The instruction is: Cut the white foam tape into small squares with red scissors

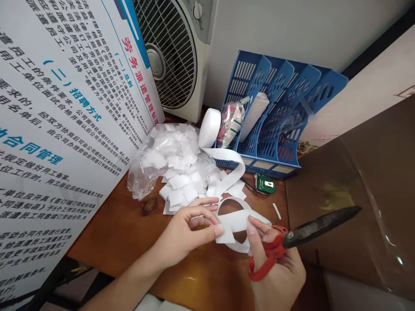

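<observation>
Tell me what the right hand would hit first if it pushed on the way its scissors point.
Likely the brown board at the right edge: the right hand holds the scissors with blades aimed right, slightly up, nothing between. Depth is unclear.

Bare table (113, 233) lies open beside the left hand (181, 237), hemmed in by the leaning poster (65, 129). Ahead, the scrap pile (175, 168), roll (209, 127) and rack (275, 108) block the way, with the strip (238, 170) looping across. The box (356, 194) walls off the right, just past the scissors (311, 229).
</observation>
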Demonstrator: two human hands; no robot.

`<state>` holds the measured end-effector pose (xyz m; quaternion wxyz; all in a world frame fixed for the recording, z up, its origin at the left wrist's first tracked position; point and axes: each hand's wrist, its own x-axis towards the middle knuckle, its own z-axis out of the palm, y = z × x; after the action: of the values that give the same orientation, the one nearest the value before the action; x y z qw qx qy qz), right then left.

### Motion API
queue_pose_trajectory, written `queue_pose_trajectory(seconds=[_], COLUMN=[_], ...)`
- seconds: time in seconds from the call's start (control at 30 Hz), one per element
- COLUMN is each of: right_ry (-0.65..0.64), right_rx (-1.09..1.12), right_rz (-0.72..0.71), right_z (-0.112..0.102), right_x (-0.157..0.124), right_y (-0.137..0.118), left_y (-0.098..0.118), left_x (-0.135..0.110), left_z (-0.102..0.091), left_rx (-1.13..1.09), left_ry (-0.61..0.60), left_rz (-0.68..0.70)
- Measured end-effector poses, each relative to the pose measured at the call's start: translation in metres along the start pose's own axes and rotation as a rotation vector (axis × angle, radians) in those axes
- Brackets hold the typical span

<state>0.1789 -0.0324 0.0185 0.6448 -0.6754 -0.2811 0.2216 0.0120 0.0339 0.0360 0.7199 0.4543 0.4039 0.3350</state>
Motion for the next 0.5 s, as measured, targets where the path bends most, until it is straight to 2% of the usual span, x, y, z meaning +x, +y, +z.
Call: queue_pose_trajectory(seconds=[0.17, 0.3, 0.5], right_ry=[-0.037, -0.003, -0.011], right_rx=[-0.017, -0.046, -0.022], right_rz=[-0.024, -0.04, -0.066], right_z=[-0.0051, -0.0034, -0.0027], right_x=[-0.0043, -0.004, -0.0031], right_y=[-0.0027, -0.0079, -0.0099], left_y=[-0.0061, -0.0066, -0.0089], left_x=[0.0015, 0.0018, -0.0004], left_z=[0.0021, 0.0047, 0.0038], left_rx=[-0.006, -0.007, -0.146], left_ry=[-0.031, 0.016, -0.031], left_rz=[-0.098, -0.101, -0.132])
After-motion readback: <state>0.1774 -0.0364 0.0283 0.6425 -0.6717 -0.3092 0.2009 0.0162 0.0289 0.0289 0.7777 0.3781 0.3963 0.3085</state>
